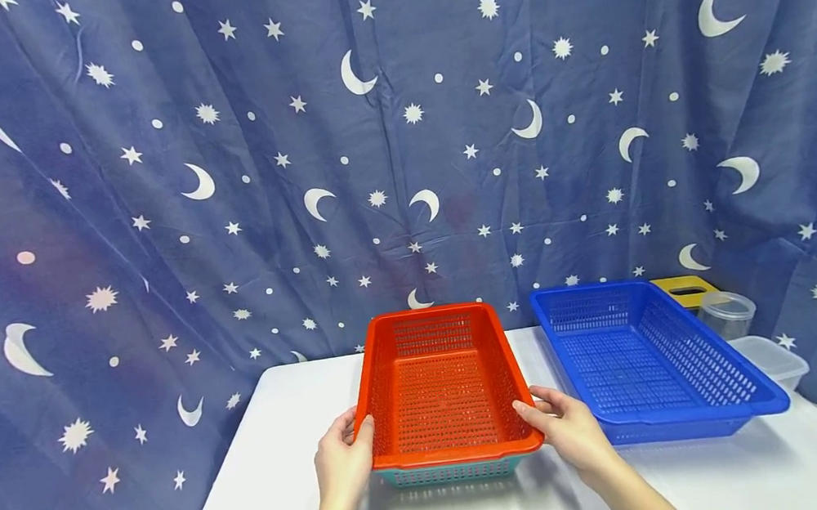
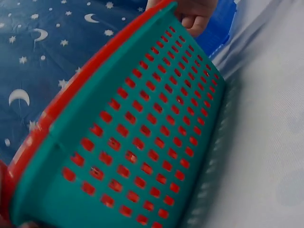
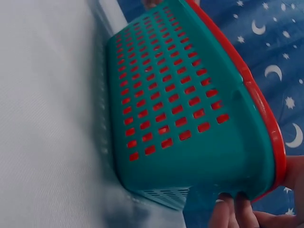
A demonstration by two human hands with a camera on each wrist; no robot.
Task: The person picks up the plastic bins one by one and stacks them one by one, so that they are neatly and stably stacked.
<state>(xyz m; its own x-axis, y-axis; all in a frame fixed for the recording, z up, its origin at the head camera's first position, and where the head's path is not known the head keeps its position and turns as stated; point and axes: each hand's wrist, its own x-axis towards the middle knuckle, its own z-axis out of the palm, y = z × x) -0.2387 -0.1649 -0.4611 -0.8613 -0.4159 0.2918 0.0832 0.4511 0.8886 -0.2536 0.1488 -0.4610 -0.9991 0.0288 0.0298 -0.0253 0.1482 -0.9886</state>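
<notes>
A red plastic basket (image 1: 440, 400) is nested inside a teal basket (image 1: 452, 472), whose perforated wall (image 2: 156, 123) fills much of both wrist views. My left hand (image 1: 344, 458) grips the stack at its near left rim, thumb on the red edge. At the near right rim my right hand (image 1: 569, 428) holds it the same way; in the right wrist view its fingers (image 3: 244, 211) curl under the teal rim. The red basket has nothing in it. Whether the stack's base touches the table cannot be told.
A blue basket (image 1: 660, 415) stands to the right on the white table (image 1: 270, 432). Behind it are a yellow item (image 1: 685, 287), a clear round container (image 1: 728, 313) and a clear plastic tub (image 1: 773, 359). A blue curtain (image 1: 398, 149) with moons and stars hangs at the back.
</notes>
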